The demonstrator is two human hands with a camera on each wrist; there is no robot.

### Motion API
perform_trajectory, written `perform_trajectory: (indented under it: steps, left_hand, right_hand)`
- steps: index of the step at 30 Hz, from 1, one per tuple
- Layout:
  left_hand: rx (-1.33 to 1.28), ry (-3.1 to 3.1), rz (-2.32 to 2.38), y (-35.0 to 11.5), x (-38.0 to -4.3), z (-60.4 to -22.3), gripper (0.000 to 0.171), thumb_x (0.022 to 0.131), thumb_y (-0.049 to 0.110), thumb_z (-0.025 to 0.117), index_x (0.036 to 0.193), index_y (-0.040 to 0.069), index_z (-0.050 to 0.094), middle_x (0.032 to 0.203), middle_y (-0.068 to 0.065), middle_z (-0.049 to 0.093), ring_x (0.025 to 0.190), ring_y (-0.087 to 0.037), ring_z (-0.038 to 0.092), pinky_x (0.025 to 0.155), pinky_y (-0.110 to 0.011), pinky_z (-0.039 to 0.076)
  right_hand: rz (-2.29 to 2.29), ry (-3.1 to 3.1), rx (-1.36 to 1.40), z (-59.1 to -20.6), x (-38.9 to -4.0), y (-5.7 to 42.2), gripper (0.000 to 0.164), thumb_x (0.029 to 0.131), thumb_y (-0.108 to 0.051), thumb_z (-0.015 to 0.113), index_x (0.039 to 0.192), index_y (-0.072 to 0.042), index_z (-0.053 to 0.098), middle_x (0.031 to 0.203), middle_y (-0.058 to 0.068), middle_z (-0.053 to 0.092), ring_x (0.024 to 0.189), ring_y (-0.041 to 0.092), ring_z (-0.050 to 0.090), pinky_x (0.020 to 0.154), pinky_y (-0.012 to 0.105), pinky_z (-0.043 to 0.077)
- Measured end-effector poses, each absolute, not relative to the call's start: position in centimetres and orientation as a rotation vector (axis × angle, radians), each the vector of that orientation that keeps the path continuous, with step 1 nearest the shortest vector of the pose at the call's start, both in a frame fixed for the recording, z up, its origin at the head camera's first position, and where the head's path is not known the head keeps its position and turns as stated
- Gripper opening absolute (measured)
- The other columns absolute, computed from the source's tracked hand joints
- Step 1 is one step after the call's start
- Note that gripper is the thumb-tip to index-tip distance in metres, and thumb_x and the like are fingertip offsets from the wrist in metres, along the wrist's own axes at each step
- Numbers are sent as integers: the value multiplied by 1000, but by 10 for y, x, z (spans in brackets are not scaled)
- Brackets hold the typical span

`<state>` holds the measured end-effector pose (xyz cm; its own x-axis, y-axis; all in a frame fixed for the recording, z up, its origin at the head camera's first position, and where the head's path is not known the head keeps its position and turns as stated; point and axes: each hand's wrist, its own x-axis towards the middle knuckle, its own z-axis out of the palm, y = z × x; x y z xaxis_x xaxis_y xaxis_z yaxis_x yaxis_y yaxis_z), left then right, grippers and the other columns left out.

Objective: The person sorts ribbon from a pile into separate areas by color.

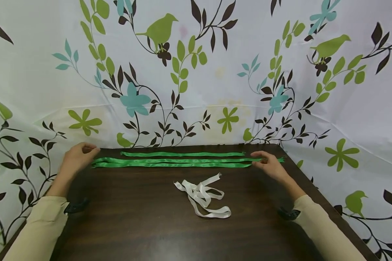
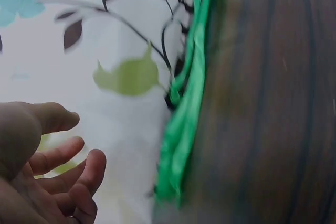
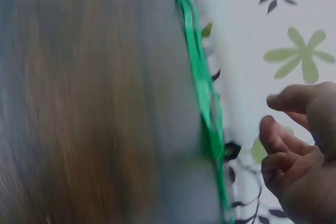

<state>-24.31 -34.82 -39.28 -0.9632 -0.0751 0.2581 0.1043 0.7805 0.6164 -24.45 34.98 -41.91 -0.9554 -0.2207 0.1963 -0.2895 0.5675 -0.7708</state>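
Note:
Several green ribbons (image 1: 170, 163) lie stretched side by side across the far part of the dark wooden table. Near their left end is my left hand (image 1: 79, 156); in the left wrist view its loosely bent fingers (image 2: 94, 166) hold nothing, apart from the green ribbon (image 2: 181, 135). My right hand (image 1: 268, 165) hovers by the right end, overlapping the ribbons in the head view. Seen from the right wrist, its thumb and fingers (image 3: 273, 129) are spread apart with nothing between them. A white ribbon (image 1: 204, 197) lies in a loose, looped heap closer to me.
The brown wood-grain table (image 1: 134, 214) ends just behind the green ribbons. A white cloth (image 1: 199, 90) printed with leaves, birds and flowers hangs behind it and along both sides. Dark bands are worn on both wrists.

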Motion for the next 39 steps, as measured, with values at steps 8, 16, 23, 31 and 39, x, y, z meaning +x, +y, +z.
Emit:
perform_trajectory:
  steps: [8,16,23,31,39]
  left_hand:
    - [-233,-2667,-990,-301,-235,-364,51,106,40,54,129,-6,58,120,-32,61,105,-47,62,76,-56,51]
    - [-391,-2705,-1101,-251,-219,-349,49,106,42,55,132,1,58,124,-22,63,96,-36,68,73,-45,53]
    - [-605,-2714,-1273,-191,-205,-357,36,103,39,63,128,13,63,116,-9,67,86,-23,68,70,-42,52]
    - [-958,-2689,-1202,-137,-193,-387,19,100,26,69,116,15,67,99,6,69,83,-12,66,72,-36,53]
    - [-1174,-2633,-1152,-91,-190,-420,16,101,16,67,116,9,65,101,3,68,81,-12,63,70,-32,52]
  right_hand:
    - [1321,-2780,645,-407,-226,318,28,102,-27,66,126,-13,66,121,14,64,93,45,65,77,60,51]
    - [1290,-2852,827,-406,-200,283,27,103,-32,64,123,-15,68,111,8,69,85,38,66,72,48,55]
    - [1138,-2926,838,-408,-179,261,36,102,-41,64,122,-13,70,105,-5,68,74,22,64,66,36,54]
    - [1158,-2912,990,-425,-177,221,34,103,-40,62,119,-12,71,101,-7,67,73,18,65,65,33,53]
    - [1138,-2945,1056,-439,-176,192,27,102,-44,62,114,-21,70,98,-13,65,85,10,60,73,32,50]
